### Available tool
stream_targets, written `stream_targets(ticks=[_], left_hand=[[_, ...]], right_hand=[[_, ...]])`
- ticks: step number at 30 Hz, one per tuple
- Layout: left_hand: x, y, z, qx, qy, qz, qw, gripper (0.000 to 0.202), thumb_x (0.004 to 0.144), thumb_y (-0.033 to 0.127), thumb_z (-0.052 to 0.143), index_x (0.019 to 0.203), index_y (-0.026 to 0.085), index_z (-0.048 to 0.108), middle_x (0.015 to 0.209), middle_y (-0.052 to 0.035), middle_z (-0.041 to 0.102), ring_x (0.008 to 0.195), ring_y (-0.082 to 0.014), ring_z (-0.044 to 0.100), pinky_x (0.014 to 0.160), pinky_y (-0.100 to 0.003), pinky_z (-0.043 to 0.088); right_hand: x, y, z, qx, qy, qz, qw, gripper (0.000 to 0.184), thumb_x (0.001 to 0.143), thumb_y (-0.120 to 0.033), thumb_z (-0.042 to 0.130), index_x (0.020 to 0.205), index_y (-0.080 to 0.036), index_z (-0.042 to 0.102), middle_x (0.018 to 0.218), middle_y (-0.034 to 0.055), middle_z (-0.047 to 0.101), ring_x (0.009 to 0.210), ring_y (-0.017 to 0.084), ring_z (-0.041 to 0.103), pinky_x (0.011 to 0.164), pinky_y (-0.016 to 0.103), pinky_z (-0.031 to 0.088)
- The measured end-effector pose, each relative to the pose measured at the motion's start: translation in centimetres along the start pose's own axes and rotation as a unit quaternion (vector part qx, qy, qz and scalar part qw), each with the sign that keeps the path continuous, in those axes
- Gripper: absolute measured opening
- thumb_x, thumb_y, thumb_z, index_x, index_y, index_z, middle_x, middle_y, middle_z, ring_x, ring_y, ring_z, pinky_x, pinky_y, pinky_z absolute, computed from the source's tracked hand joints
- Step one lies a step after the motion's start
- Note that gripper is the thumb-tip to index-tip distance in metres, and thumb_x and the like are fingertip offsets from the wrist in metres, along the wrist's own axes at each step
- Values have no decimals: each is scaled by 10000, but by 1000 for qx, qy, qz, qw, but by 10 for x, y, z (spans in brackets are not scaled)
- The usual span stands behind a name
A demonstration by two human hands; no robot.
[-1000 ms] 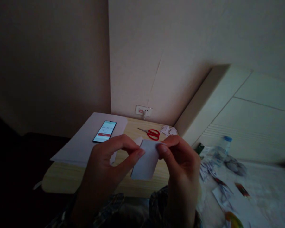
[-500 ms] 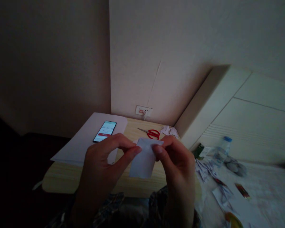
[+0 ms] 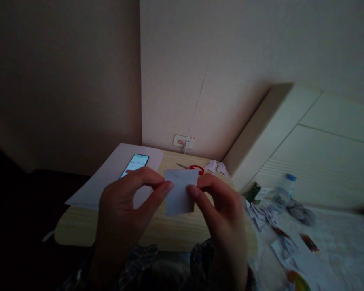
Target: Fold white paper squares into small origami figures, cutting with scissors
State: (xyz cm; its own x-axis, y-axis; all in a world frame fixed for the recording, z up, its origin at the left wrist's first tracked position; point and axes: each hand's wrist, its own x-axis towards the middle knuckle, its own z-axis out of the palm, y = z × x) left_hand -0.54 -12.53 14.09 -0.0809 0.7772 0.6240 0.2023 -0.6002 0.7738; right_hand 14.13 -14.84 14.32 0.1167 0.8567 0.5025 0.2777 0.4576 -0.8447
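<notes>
A small white piece of paper (image 3: 179, 196) is held up over the table between my two hands. My left hand (image 3: 129, 206) pinches its upper left edge between thumb and forefinger. On the opposite side, my right hand (image 3: 223, 210) grips the right edge the same way, thumb in front. Behind the paper lie scissors with red handles (image 3: 199, 167), partly covered by it. Beyond my left hand a lit phone (image 3: 137, 163) rests on a stack of white paper sheets (image 3: 94, 188).
The wooden table (image 3: 75, 228) stands against the wall below a socket (image 3: 183, 141). Folded paper pieces (image 3: 216, 167) lie at its back right corner. To the right, a bed (image 3: 346, 234) holds a water bottle (image 3: 286, 190) and more folded papers (image 3: 261, 214).
Both hands have shifted slightly left with the paper, which has risen a little and now hangs straighter. It covers more of the scissors.
</notes>
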Motion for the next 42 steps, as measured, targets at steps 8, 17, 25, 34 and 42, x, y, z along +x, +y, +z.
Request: stream_targets(ticks=[8, 17, 25, 34, 42], left_hand=[[4, -8, -6, 53, -77, 40, 995, 117, 773, 141, 650, 812, 250, 646, 813, 52, 662, 774, -124, 626, 730, -232, 478], [4, -6, -8, 25, -126, 57, 990, 129, 799, 107, 607, 753, 227, 611, 741, 39, 644, 733, -127, 614, 687, -251, 478], [3, 2, -7, 34, -122, 91, 988, 147, 791, 85, 625, 770, 230, 618, 777, 42, 664, 770, -120, 634, 739, -247, 483], [-8, 5, -8, 39, -51, 107, 992, 194, 791, 60, 632, 757, 251, 630, 789, 59, 656, 775, -109, 626, 753, -256, 473], [-5, -4, -7, 3, 35, 100, 994, 177, 768, 71, 653, 719, 240, 634, 754, 60, 646, 748, -128, 620, 721, -275, 500]], right_hand=[[2, -3, -5, -85, 14, -65, 994, 165, 827, -158, 638, 669, -203, 627, 634, -23, 627, 645, 141, 585, 599, 249, 433], [1, -7, 1, -121, -26, -94, 988, 131, 834, -137, 640, 726, -212, 629, 695, -19, 626, 662, 137, 573, 597, 251, 446], [-3, -12, 0, -107, -28, -107, 988, 134, 814, -85, 621, 765, -209, 608, 744, -15, 616, 713, 131, 576, 583, 220, 448], [-6, -11, -1, -97, 14, -99, 990, 174, 763, -42, 577, 753, -214, 555, 727, -45, 564, 679, 103, 534, 583, 212, 405], [0, 15, -29, -83, 130, -90, 984, 159, 804, -77, 572, 769, -232, 585, 767, -29, 579, 769, 150, 555, 731, 290, 437]])
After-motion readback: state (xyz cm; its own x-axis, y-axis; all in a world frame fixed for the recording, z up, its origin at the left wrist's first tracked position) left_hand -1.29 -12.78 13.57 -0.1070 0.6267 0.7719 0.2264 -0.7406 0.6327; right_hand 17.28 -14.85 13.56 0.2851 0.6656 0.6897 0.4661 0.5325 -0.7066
